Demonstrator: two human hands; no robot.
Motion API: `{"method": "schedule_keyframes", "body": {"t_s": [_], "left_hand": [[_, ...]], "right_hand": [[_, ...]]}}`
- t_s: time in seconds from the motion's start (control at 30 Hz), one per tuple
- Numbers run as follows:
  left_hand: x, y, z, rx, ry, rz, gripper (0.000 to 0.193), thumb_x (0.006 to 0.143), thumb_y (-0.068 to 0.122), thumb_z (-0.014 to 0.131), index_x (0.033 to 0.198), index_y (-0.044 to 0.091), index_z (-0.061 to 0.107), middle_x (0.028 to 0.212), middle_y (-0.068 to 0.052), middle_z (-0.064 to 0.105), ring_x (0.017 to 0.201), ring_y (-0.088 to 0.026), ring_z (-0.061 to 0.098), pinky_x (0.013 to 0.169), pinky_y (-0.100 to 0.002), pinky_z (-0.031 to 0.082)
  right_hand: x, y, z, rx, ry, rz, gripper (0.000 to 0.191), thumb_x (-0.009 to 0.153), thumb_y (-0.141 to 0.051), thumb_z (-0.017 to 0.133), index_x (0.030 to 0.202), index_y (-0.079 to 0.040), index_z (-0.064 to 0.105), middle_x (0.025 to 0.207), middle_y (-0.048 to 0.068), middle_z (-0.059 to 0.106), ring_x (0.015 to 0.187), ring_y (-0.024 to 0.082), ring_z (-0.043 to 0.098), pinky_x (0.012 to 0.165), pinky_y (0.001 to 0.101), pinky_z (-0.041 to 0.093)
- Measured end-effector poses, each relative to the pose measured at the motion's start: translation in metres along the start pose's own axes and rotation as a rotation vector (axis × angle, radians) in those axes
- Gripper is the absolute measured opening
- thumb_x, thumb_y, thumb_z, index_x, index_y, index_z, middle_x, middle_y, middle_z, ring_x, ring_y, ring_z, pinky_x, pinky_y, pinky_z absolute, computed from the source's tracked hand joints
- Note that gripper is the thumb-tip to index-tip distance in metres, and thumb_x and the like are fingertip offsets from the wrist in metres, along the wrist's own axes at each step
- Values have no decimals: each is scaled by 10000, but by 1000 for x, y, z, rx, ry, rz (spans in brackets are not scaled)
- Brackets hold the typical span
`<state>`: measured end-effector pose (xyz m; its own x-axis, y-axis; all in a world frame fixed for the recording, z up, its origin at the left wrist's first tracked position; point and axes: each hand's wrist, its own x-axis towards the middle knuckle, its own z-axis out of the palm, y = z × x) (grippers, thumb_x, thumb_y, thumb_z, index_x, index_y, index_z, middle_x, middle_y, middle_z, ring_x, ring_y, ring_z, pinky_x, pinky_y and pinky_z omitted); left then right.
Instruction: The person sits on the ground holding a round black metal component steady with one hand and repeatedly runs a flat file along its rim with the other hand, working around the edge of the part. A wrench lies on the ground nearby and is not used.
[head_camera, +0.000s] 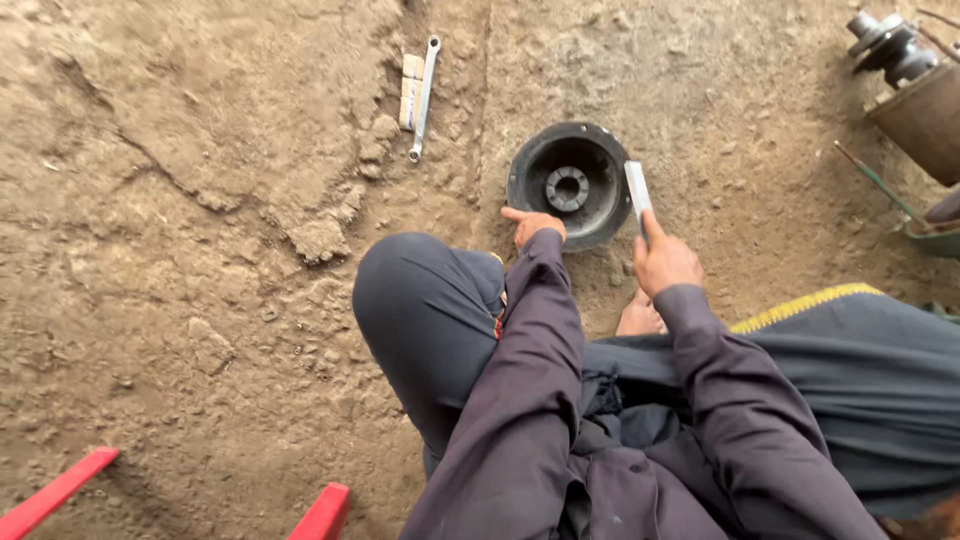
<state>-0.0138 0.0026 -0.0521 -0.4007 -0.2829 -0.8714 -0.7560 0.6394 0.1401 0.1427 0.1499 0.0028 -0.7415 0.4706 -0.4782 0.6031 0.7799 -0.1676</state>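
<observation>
A round black hub-like part (570, 183) with a toothed centre lies on the dirt ground just ahead of my knees. My left hand (533, 224) rests at its near-left rim, fingers curled, thumb pointing left. My right hand (664, 262) grips a flat grey metal bar (637, 188) that stands up over the part's right rim. Both arms are in dark purple sleeves.
A silver wrench (424, 97) and a small tan block (410, 91) lie on the ground to the far left. Rusty machine parts (915, 90) stand at the top right. Red bars (55, 492) show at the bottom left. My bent knee (420, 300) fills the middle.
</observation>
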Motion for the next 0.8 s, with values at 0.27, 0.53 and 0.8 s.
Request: {"method": "schedule_keyframes", "body": {"t_s": [0.27,0.53,0.8], "left_hand": [[0,1,1,-3,-24,-43,1124,955,204,649,1592,31,-261,1414,-295,566,1248,-371,636,1054,-471,511],[5,-1,5,1,-24,-22,1126,953,183,647,1596,33,-266,1414,-297,568,1248,-375,634,1058,-468,508],[10,4,5,-1,-20,-39,1120,951,160,639,1603,57,-265,1418,-290,569,1243,-368,642,1056,-468,513]], "right_hand": [[3,-1,0,56,46,-54,501,1020,-391,531,1499,-245,532,1029,252,721,965,478,676,832,587,528],[10,1,-2,26,-28,-22,564,971,-399,549,1522,-290,492,1034,270,712,971,489,672,859,587,514],[13,-1,1,-5,-15,-33,581,961,-399,547,1532,-309,484,981,274,711,931,486,681,845,582,524]]}}
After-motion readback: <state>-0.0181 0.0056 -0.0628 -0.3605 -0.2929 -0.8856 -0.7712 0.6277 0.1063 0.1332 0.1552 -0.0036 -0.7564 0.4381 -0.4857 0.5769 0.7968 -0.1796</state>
